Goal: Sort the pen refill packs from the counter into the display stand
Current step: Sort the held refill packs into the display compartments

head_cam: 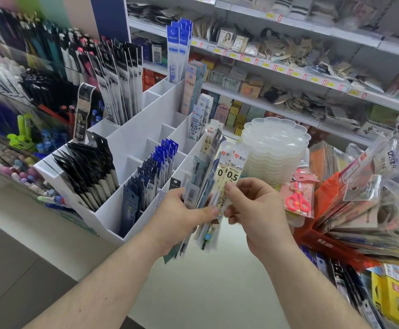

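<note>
My left hand [184,219] grips a fanned bundle of pen refill packs [201,193] just in front of the white display stand [146,136]. My right hand [253,214] pinches the front packs of that bundle, clear sleeves printed "0.5" [233,172], between thumb and fingers. The stand has several tiered compartments. Black packs [89,172] fill the front left one, blue packs [155,162] the middle ones, and tall black [120,77] and blue-white packs [178,43] stand at the back. Some compartments hold nothing.
A stack of clear scalloped plastic trays [277,148] sits right of the stand. A red box [331,248] of packaged stationery, with pink scissors [298,203], crowds the right. Shelves of goods [288,67] run behind. Pens [39,55] stand at the left. The white counter [205,293] lies below my hands.
</note>
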Motion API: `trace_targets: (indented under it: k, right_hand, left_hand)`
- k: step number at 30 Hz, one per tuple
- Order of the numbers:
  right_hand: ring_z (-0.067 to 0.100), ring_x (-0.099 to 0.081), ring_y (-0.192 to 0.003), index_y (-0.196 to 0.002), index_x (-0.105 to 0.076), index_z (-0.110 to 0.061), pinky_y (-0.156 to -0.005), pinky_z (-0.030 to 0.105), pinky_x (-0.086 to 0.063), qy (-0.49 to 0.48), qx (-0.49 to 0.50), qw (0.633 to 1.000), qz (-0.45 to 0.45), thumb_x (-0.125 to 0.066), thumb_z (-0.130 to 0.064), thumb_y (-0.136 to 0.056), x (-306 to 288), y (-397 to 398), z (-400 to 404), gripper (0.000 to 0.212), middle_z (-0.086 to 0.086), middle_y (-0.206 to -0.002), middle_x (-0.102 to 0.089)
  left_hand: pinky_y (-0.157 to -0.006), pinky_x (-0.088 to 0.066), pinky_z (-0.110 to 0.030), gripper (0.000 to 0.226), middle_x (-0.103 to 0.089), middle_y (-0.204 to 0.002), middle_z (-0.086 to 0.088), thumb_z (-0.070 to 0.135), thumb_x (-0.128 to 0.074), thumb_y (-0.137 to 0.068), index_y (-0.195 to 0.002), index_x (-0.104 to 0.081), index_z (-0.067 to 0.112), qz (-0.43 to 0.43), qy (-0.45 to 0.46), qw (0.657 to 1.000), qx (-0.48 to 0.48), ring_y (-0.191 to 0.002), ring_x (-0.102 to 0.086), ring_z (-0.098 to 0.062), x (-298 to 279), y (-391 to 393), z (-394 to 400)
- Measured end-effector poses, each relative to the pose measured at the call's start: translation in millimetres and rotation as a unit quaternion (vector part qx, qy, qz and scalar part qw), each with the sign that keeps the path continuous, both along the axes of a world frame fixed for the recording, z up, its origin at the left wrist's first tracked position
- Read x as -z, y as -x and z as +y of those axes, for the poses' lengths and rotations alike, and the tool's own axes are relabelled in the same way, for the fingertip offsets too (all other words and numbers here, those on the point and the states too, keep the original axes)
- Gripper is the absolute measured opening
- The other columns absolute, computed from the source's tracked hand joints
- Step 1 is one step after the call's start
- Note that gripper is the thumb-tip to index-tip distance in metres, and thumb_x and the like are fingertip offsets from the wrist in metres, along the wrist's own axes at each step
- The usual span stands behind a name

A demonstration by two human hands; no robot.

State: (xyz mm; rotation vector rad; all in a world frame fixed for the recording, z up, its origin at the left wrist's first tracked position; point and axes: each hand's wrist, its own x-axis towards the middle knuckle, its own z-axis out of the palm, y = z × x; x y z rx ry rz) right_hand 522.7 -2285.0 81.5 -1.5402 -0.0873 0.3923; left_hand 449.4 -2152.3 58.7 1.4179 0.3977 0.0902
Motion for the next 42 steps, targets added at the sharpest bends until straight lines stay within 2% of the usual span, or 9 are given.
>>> trace_targets:
  k: [3,6,9,12,17,24,29,36,42]
  right_hand:
    - [0.017,-0.055,-0.048,-0.107,-0.063,0.001,-0.045,0.026,-0.043,0.014,-0.066,0.996,0.055,-0.066,-0.006,-0.092,-2,-8,-3,0.016,0.011,-0.08,-0.06]
    - [0.016,-0.053,-0.049,-0.088,-0.069,0.0,-0.046,0.023,-0.042,0.025,-0.138,0.988,0.061,-0.062,-0.001,-0.094,-3,-19,-2,0.01,0.007,-0.069,-0.062]
    - [0.014,-0.054,-0.048,-0.077,-0.066,-0.006,-0.044,0.021,-0.043,0.015,-0.062,0.997,0.047,-0.061,0.001,-0.093,-1,-40,2,0.018,0.006,-0.065,-0.061]
    - [0.012,-0.059,-0.05,-0.084,-0.063,-0.005,-0.047,0.021,-0.051,0.007,0.037,0.999,0.028,-0.061,-0.002,-0.095,2,-69,9,0.012,0.009,-0.071,-0.063]
    - [0.019,-0.062,-0.066,-0.079,-0.063,-0.012,-0.07,0.033,-0.056,0.031,0.096,0.994,-0.035,-0.064,-0.005,-0.094,11,-110,41,0.017,0.007,-0.071,-0.066]
    - [0.022,-0.062,-0.071,-0.062,-0.064,-0.02,-0.077,0.045,-0.055,0.108,0.075,0.988,-0.076,-0.071,-0.017,-0.087,49,-154,89,0.026,0.001,-0.069,-0.069]
    - [0.018,-0.056,-0.067,-0.062,-0.065,-0.022,-0.071,0.038,-0.05,0.159,0.026,0.982,-0.1,-0.068,-0.023,-0.087,66,-165,108,0.025,-0.006,-0.064,-0.064]
    - [0.017,-0.053,-0.06,-0.07,-0.067,-0.011,-0.062,0.034,-0.044,0.17,0.017,0.98,-0.101,-0.063,-0.021,-0.084,67,-167,122,0.018,0.0,-0.063,-0.063]
    - [0.022,-0.059,-0.07,-0.074,-0.061,-0.018,-0.072,0.041,-0.051,0.115,0.034,0.992,-0.03,-0.058,-0.018,-0.078,72,-173,118,0.006,0.004,-0.072,-0.063]
  left_hand:
    - [-0.075,-0.057,-0.023,0.021,-0.078,-0.091,0.0,0.004,-0.074,-0.085,-0.102,-0.072,0.015,0.02,-0.027,0.999,0.017,-0.087,-0.074,-0.015,-1,0,4]
    - [-0.075,-0.057,-0.026,0.02,-0.077,-0.089,0.004,0.01,-0.075,-0.085,-0.102,-0.073,0.02,0.042,-0.045,0.998,0.006,-0.084,-0.073,-0.013,0,-3,8]
    - [-0.058,-0.046,-0.024,0.011,-0.069,-0.071,0.01,0.013,-0.075,-0.084,-0.091,-0.072,0.021,0.045,-0.035,0.993,-0.099,-0.068,-0.061,-0.01,2,-12,13]
    - [-0.05,-0.042,-0.022,0.011,-0.062,-0.061,0.01,0.008,-0.073,-0.084,-0.088,-0.069,0.018,0.032,0.005,0.988,-0.148,-0.061,-0.056,-0.009,-2,-20,17]
    - [-0.05,-0.039,-0.024,0.01,-0.059,-0.059,0.006,0.007,-0.07,-0.086,-0.09,-0.068,0.016,0.035,0.049,0.985,-0.162,-0.057,-0.054,-0.01,-7,-34,19]
    - [-0.048,-0.037,-0.022,0.015,-0.06,-0.065,0.006,0.004,-0.07,-0.083,-0.093,-0.068,0.014,0.042,0.051,0.985,-0.159,-0.057,-0.054,-0.009,-4,-45,17]
    - [-0.05,-0.04,-0.012,0.02,-0.06,-0.069,0.009,0.004,-0.071,-0.082,-0.1,-0.069,0.012,0.044,0.034,0.986,-0.154,-0.062,-0.052,-0.009,3,-45,15]
    - [-0.054,-0.04,-0.018,0.02,-0.063,-0.077,0.009,0.007,-0.072,-0.08,-0.093,-0.069,0.022,0.057,0.05,0.985,-0.157,-0.066,-0.056,-0.01,6,-45,19]
    - [-0.058,-0.039,-0.023,0.019,-0.061,-0.072,0.009,0.01,-0.073,-0.08,-0.089,-0.069,0.026,0.067,0.057,0.985,-0.149,-0.067,-0.056,-0.01,9,-43,21]
